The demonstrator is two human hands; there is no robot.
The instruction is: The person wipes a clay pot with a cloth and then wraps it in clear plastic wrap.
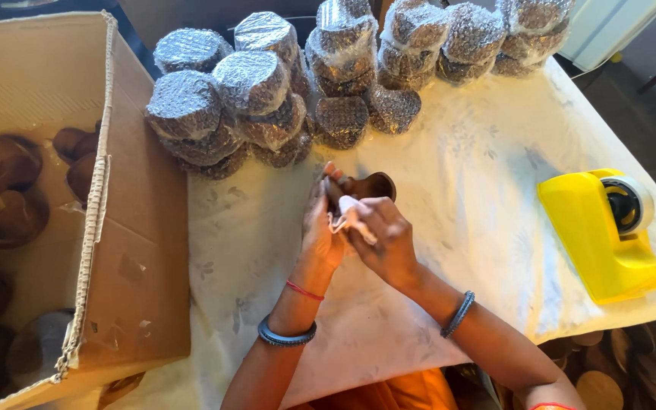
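My left hand [319,228] grips a small dark brown bowl-shaped piece [373,184], held up over the middle of the table. My right hand [383,237] pinches a small white cloth [352,212] and presses it against the near side of the brown piece. Both hands meet above the white patterned tablecloth [465,197]. Part of the brown piece is hidden behind my fingers.
Several bubble-wrapped round bundles [252,83] are stacked along the table's far side. A large open cardboard box [130,228] at the left holds more dark brown pieces [5,163]. A yellow tape dispenser [605,231] stands at the right edge. Wooden discs [597,387] lie below right.
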